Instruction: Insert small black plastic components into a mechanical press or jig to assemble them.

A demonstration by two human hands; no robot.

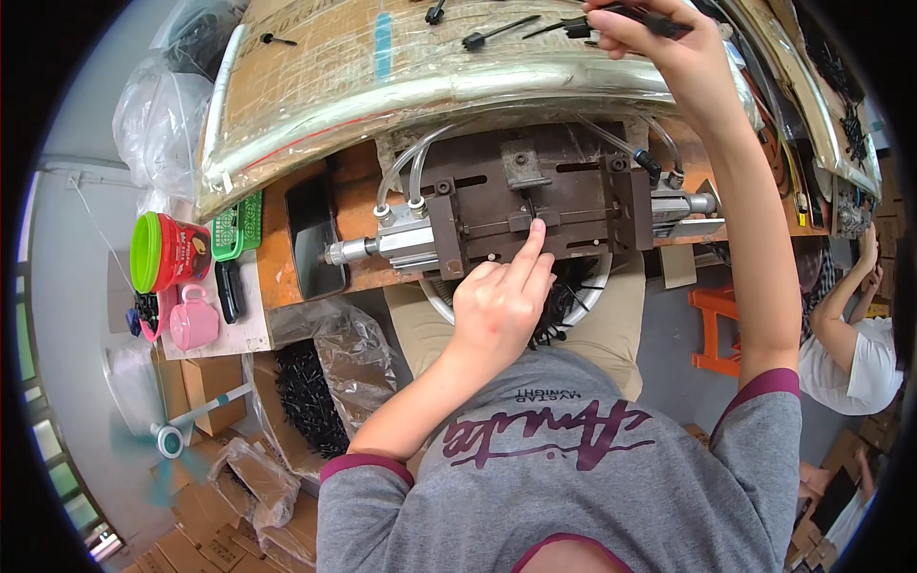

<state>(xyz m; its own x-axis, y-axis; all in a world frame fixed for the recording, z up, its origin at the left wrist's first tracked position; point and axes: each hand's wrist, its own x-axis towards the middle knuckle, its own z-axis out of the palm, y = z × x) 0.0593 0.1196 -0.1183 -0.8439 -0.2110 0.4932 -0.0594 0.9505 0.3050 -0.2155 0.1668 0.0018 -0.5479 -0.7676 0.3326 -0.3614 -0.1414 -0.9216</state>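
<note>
My left hand [501, 304] reaches over the front of a dark metal clamping fixture [583, 196]. Its index finger is stretched out, and the fingertip touches a small black piece [522, 222] at the fixture's middle; the thumb is hidden. My right hand [659, 33] is raised at the far right, fingers closed around several thin black plastic pieces [635, 17]. More black plastic pieces with long stems and thicker heads, one of them a loose piece [499, 32], lie on the plastic-covered cardboard [315, 62] beyond the fixture.
Silver air cylinders [406, 246] with clear hoses flank the fixture. To the left are a phone [315, 229], a green basket [237, 224], a red tub [177, 250] and a pink cup [194, 320]. Below sits a box of black pieces [310, 396]. An orange stool [714, 329] and another person [855, 349] are at right.
</note>
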